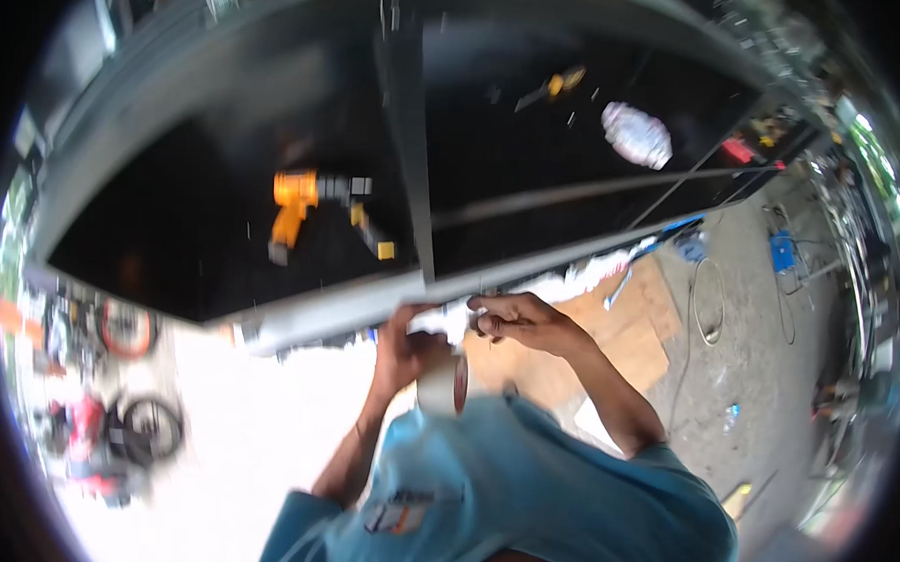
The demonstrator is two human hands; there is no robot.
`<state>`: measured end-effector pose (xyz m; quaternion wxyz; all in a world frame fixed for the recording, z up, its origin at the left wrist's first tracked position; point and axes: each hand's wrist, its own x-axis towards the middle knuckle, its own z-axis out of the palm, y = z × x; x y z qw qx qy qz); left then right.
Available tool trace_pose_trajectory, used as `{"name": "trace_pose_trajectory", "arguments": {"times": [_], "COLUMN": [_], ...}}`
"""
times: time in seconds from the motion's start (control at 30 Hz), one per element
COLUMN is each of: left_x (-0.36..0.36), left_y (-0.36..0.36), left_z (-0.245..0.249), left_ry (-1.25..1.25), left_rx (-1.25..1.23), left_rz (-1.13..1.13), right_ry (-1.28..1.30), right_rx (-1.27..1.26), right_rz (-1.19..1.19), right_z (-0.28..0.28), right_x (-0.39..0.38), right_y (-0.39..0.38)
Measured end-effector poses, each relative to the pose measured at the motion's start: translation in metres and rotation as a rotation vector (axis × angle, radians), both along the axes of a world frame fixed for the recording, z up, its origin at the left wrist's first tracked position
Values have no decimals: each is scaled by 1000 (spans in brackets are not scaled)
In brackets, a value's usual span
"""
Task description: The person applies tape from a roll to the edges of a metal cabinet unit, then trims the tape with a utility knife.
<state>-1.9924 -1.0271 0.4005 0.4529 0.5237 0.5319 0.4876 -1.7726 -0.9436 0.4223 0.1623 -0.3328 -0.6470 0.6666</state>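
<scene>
Left hand: your left hand (405,347) sat just below the near edge of the tabletop (204,223). Its fingers were curled around the roll of tape (444,385), which hung against your blue shirt (532,482).
Right hand: your right hand (521,319) was just beside the left. Its fingers were pressed together, pinching the white strip (441,322).
White strip: it lay between your two hands, right at the tabletop's gray rim (310,321). Blur hid whether it joined the roll.
Tabletop: it was black, crossed by a gray bar (415,161).
Drill: the orange drill (294,208) lay on the tabletop, well apart from your hands.
Far end: a crumpled white bag (635,135) and a small yellow tool (558,84) lay there.
Floor: a wooden board (626,337) lay beyond your right arm, with a cable coil (708,300) near it.
</scene>
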Motion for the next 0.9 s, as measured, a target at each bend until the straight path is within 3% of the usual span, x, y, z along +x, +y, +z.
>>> {"name": "trace_pose_trajectory", "arguments": {"times": [0.03, 0.07, 0.17, 0.2, 0.23, 0.3, 0.37, 0.4, 0.43, 0.5, 0.57, 0.6, 0.63, 0.73, 0.83, 0.9], "left_x": [7, 25, 66, 78, 88, 105, 120, 125, 130, 141, 146, 147, 146, 143, 136, 124], "left_y": [-7, -11, -32, -35, -36, -38, -41, -42, -42, -46, -46, -46, -46, -47, -44, -38], "left_z": [-3, 10, 3, 0, -1, -28, -12, -14, -17, -22, -20, -22, -25, -20, -23, -33], "left_ry": [22, -71, -6, 170, 133, 130, 203, 367, 363, 322, 363, 366, 377, 366, 357, 398], "left_rx": [58, 11, 5, 75, 28, 26, 59, 92, 104, 42, 37, 45, 37, 19, 10, 134], "left_rz": [-34, -38, 1, 24, 58, 119, 132, 154, 166, 192, 200, 216, 221, 219, 198, 153], "right_ry": [197, 243, 203, 182, 190, 5, 280, 266, 444, 54, 243, 241, 239, 18, -92, -107], "right_rx": [-229, -273, -432, -327, -321, -98, -431, -516, -645, -103, -228, -380, -376, -233, 239, 338], "right_rz": [87, 171, -92, -222, -204, 48, -140, -118, -76, 168, 251, 187, 198, 175, 116, 53], "right_z": [-23, -17, -38, 9, -10, -66, -79, -69, -95, -89, -105, -108, -110, -92, -78, -67], "right_x": [9, 16, 39, 43, 55, 64, 68, 75, 74, 73, 75, 72, 71, 70, 66, 64], "right_y": [-21, -31, -50, -66, -69, -44, -45, -39, -35, -25, -21, -18, -17, -11, -15, -23]}}
